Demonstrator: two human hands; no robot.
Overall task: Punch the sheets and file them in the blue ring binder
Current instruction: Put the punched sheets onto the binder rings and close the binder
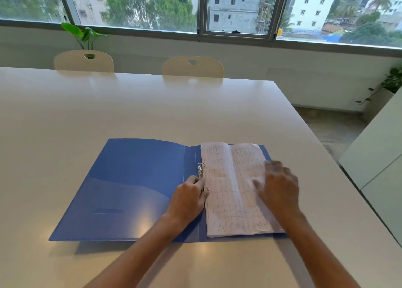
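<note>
Left hand [189, 197] pinched on binder ring [204, 188], right hand [279, 184] open, flat on sheets [228, 192].

A broad, smooth white surface [130, 113] fills most of the view. An open blue plastic ring binder [130, 189] lies flat on it, toward six o'clock. The binder is the only thing touching it directly.

My right hand [279, 184] is blurred on the sheets [230, 187], whose print is unreadable; my left hand [188, 200] hides the binder's lower ring.
</note>
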